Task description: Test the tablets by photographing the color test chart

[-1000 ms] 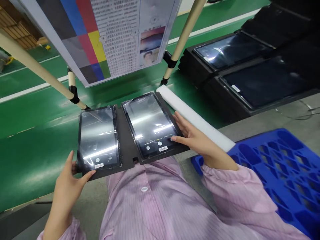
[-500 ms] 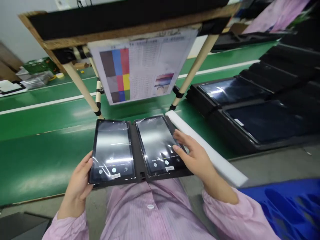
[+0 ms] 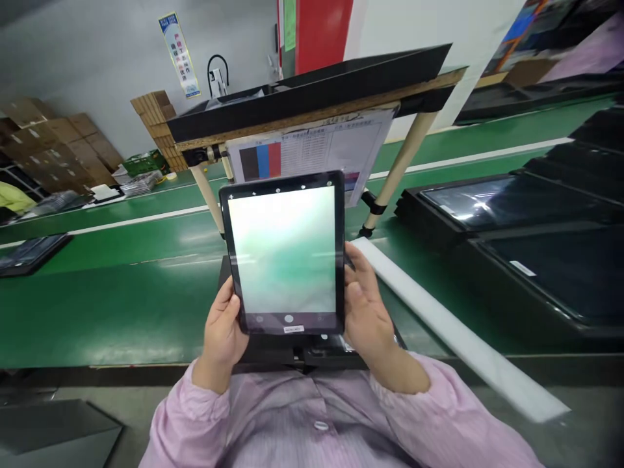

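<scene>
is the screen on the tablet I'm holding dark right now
No, the held tablet shows a bright, blurry white-and-green picture.

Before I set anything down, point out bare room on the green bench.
Widest: green bench left of the left hand, up to the far-left tablet. Narrower: between the white bar and black trays. Crowded: right, and beneath the held tablet.

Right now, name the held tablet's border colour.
The held tablet has a black border, clearest in the head view.
</scene>
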A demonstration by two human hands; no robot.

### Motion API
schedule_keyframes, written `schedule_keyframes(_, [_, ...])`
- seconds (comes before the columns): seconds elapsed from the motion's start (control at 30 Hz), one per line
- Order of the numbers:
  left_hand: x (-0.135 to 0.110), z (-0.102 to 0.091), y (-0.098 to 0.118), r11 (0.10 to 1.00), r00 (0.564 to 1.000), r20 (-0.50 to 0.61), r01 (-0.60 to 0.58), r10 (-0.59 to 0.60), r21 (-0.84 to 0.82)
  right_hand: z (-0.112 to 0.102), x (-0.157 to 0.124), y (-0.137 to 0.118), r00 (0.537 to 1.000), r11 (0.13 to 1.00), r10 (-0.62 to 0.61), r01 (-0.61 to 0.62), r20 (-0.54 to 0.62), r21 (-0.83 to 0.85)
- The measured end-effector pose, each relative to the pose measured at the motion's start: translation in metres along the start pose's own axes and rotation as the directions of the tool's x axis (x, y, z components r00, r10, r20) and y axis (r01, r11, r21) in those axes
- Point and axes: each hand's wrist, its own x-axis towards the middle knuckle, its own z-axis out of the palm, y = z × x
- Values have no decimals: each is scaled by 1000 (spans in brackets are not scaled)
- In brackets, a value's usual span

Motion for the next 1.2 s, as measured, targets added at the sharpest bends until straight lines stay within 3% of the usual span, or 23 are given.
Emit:
schedule_keyframes(0.07, [2,6,-9,989,990,-4,-143,143,33,0,8,-3,999,985,28,-25,-18,173])
schedule_keyframes(0.13, [2,9,-17,937,946,44,-326,323,129,-2,15,-4,998,960,57,-51,-16,276])
schedule_keyframes(0.23, [-1,8,-25,734,836,224,-547,501,402,-5,21,-2,994,945,102,-87,-31,315])
schedule_keyframes(0.3, [-4,7,-28,546,800,319,-586,508,599,-7,24,1,991,942,130,-112,-34,315])
schedule_keyframes(0.37, [-7,8,-28,381,798,349,-557,491,738,-8,26,3,988,937,148,-129,-33,325])
schedule_keyframes(0.47, [-9,12,-28,239,812,346,-494,470,836,-9,30,6,986,925,162,-140,-33,353])
schedule_keyframes(0.63, [-8,16,-30,169,825,331,-446,458,879,-10,33,12,982,911,183,-156,-36,381])
schedule_keyframes(0.8, [-4,17,-34,106,798,364,-465,481,879,-11,32,15,979,905,203,-177,-27,386])
schedule_keyframes(1.03, [-2,18,-36,97,818,322,-413,476,906,-11,28,19,968,896,252,-231,-5,380])
schedule_keyframes(1.2, [-1,17,-38,63,799,332,-416,502,907,-10,29,20,961,893,278,-259,2,367])
